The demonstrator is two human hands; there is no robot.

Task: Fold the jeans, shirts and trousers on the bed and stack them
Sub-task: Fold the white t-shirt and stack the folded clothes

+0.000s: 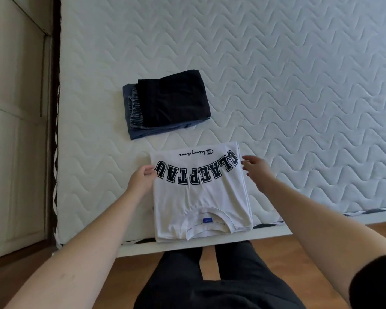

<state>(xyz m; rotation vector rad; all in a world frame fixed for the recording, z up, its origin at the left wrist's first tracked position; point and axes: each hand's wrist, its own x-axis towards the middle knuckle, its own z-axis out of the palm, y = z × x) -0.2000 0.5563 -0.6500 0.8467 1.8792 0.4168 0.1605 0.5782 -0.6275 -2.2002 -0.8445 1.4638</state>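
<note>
You stand in a home bedroom, bare quilted mattress (pixel 276 74) filling the frame's centre and right, cream panelled wardrobe door (pixel 13 130) at left, wooden floor (pixel 270 237) below.

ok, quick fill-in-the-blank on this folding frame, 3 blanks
1. The shirt under the hands is ____ in colour.
2. The top garment on the folded stack is ____.
3. The left hand touches the shirt's ____ edge; the right hand is near the other.

Missing: white; black; left
</note>
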